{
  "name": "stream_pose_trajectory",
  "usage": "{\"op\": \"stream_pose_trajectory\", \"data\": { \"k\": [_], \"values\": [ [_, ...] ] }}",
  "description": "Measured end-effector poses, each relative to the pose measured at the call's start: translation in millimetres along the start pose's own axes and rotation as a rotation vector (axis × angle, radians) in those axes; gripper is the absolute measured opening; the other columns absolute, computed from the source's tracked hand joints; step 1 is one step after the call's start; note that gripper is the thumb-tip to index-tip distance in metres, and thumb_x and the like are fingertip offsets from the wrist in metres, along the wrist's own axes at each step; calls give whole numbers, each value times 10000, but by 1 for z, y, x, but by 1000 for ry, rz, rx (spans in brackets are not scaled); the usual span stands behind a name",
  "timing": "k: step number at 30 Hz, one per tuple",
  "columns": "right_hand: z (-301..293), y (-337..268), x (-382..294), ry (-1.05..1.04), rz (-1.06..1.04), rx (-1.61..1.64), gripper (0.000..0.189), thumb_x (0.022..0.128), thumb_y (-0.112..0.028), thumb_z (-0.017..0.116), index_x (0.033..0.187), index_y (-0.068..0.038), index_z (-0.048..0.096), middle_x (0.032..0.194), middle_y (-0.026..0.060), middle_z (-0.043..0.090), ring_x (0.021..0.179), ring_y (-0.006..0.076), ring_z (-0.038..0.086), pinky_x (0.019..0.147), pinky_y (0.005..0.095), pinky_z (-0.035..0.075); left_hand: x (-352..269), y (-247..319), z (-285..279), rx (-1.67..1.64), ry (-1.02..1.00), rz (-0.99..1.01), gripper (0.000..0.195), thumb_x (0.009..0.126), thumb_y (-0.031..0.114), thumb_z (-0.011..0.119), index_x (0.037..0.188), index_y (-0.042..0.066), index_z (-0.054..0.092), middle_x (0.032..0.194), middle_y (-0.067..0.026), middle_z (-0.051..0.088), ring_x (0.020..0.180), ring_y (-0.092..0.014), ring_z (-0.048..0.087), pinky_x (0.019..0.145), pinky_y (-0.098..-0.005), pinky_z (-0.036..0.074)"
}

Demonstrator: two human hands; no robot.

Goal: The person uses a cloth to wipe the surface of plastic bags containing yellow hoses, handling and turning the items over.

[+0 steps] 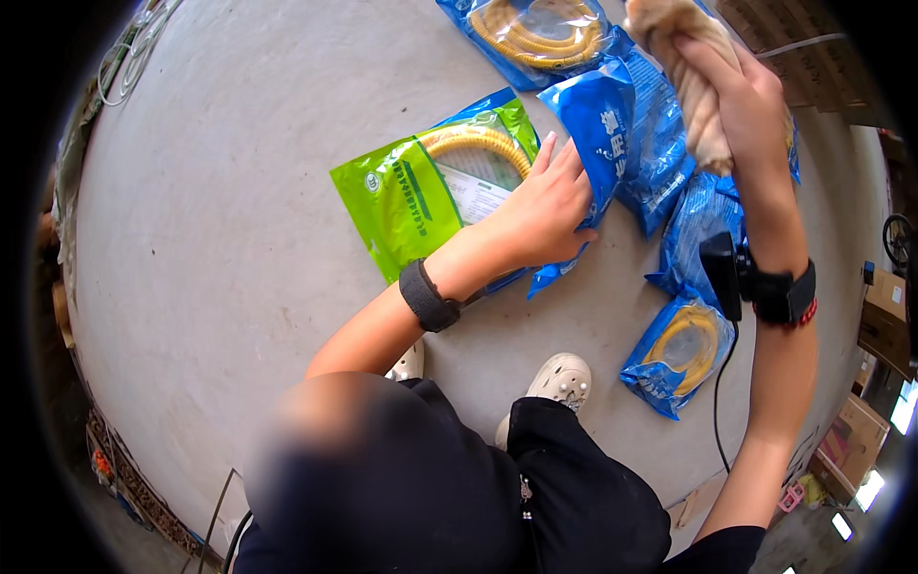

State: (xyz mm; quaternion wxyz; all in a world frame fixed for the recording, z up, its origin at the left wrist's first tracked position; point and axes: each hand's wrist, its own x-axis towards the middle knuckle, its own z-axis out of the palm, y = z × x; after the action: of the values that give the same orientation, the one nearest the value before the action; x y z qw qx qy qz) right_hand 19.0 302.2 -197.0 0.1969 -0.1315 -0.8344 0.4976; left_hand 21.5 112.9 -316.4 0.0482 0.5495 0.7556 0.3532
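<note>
In my right hand (753,107) is a crumpled beige cloth (699,93), raised over a group of blue plastic bags. My left hand (545,208) grips the edge of a blue plastic bag (592,129) with white printing; some of its fingers are hidden behind the film. Under that hand and forearm lies a green bag with a clear window (401,208), with a yellow corrugated hose (488,140) and a printed sheet (473,194) inside. Another blue bag with a coiled yellow hose (538,32) lies at the top of the view.
A smaller blue bag with a yellow coil (678,355) rests on the concrete floor (237,215) at right. A black device (724,276) with a trailing cable is strapped to my right wrist. Cardboard boxes (846,438) stand along the right, and coiled pale cable (136,54) lies top left.
</note>
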Motion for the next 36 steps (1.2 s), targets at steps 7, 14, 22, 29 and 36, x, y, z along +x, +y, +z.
{"op": "stream_pose_trajectory", "data": {
  "k": [7,14,22,29,36],
  "values": [
    [11,-18,-59,-68,-362,-587,250,695,-206,687,910,-83,652,765,78,535,678,247,565,601,319,455,7,10,-16,96,70,-2,595,610,248,723,1046,-94,506,1224,-290,382,1240,-446,242,1049,-550,149],
    [47,-1,-56,-117,-545,-732,268,700,-160,637,961,-99,633,818,94,534,767,278,565,634,352,469,5,8,-10,183,-74,13,722,659,255,698,1236,-53,390,1266,-271,380,1252,-413,269,1034,-531,176],
    [13,60,-11,100,308,560,290,813,-185,626,1029,6,593,988,88,622,843,153,624,715,267,506,-1,-2,-12,-597,80,-282,963,640,228,742,1325,-27,116,1331,-341,234,1265,-428,264,1070,-471,185],
    [-21,129,-31,334,447,906,359,824,-160,608,1116,31,525,986,114,615,840,198,631,751,284,512,4,-3,-26,-1238,188,-653,990,742,247,697,1385,55,-31,1356,-227,284,1250,-316,331,1027,-400,299],
    [-25,136,-40,263,437,878,313,883,-180,502,1136,5,503,1082,103,576,965,192,587,832,295,480,3,-13,-25,-1340,303,-826,779,812,516,549,1358,58,234,1250,-165,461,1140,-295,476,946,-416,403]
  ]
}}
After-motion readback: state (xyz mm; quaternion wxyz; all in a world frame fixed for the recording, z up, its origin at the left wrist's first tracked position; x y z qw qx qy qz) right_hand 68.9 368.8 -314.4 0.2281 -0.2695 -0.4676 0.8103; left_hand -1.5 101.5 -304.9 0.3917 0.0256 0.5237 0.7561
